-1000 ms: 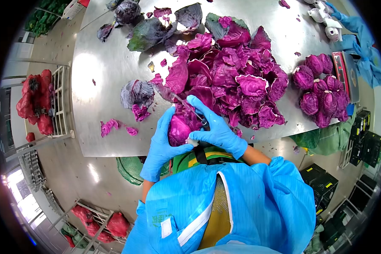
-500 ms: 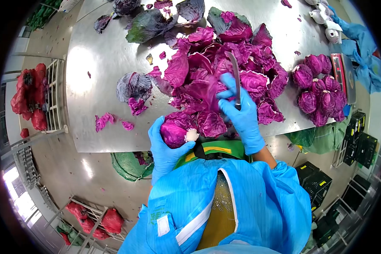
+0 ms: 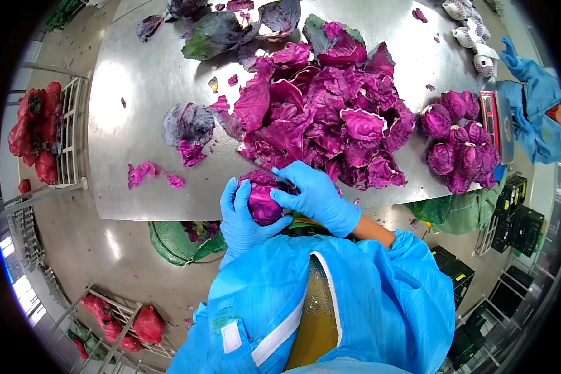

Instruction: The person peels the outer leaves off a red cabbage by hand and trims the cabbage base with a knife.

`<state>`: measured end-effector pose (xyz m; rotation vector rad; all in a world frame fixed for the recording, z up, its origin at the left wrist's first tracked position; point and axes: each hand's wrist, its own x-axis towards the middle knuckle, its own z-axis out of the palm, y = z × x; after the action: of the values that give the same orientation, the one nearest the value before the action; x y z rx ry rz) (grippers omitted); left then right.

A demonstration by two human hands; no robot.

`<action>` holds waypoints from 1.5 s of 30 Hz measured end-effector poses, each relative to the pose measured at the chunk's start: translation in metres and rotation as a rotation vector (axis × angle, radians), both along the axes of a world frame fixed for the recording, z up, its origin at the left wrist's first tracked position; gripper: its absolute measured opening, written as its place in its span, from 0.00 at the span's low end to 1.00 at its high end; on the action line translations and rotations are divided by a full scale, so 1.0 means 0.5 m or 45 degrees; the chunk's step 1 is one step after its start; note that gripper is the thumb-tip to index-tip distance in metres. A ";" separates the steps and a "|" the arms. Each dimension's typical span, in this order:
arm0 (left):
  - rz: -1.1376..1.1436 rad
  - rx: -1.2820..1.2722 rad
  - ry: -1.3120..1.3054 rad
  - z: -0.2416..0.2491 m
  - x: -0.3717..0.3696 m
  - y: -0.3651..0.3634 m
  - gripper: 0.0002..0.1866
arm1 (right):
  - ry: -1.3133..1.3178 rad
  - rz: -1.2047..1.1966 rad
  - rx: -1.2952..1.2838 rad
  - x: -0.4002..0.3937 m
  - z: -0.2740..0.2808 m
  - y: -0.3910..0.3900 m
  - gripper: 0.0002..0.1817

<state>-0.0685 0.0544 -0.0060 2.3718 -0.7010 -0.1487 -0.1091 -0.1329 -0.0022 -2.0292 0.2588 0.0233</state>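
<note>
— Held what, and where?

— Cradled a red cabbage head (image 3: 263, 201) at the near edge of the steel surface (image 3: 149, 81), just in front of the blue-gowned chest. Gripped from the left by the left hand (image 3: 240, 215), blue-gloved, palm under and behind the head, fingers curled up its left side.

— And the other?

— Laid over the top right of the same head: right hand (image 3: 315, 196), also gloved, fingers spread and pressed onto the loose outer leaves, index finger stretched leftward across the crown. Couldn't tell whether a knife was tucked in that palm; none visible.

— Which way did the head lie?

— Roughly round, so no clear long axis. Sat between the two palms, left hand lower and nearer the body, right hand higher and slightly farther. Both touching, neither nearer than the other.

— Around it?

— Heaped just beyond and to the right: a large pile of stripped purple leaves (image 3: 330, 112). Farther right, a cluster of trimmed heads (image 3: 458, 146) beside a scale (image 3: 497, 118). Left of the pile, a dull outer leaf (image 3: 187, 124) and small scraps (image 3: 142, 171). At the far right, a co-worker's blue sleeve (image 3: 536, 106). Below the near edge, a green net sack (image 3: 181, 240) on the floor.
</note>
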 end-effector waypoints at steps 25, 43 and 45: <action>-0.014 0.238 0.029 0.021 0.001 -0.034 0.58 | 0.372 -0.119 0.358 -0.035 -0.013 -0.054 0.09; -0.388 0.091 0.536 0.052 0.092 -0.007 0.66 | 0.034 0.040 0.458 -0.040 -0.012 0.009 0.34; -0.381 0.049 0.544 0.039 0.094 -0.001 0.65 | 0.008 0.064 0.437 -0.043 -0.020 0.008 0.34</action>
<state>-0.0215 0.0540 0.0136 2.1519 -0.8371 -0.7765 -0.1308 -0.1290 -0.0121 -1.6937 0.1931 0.0990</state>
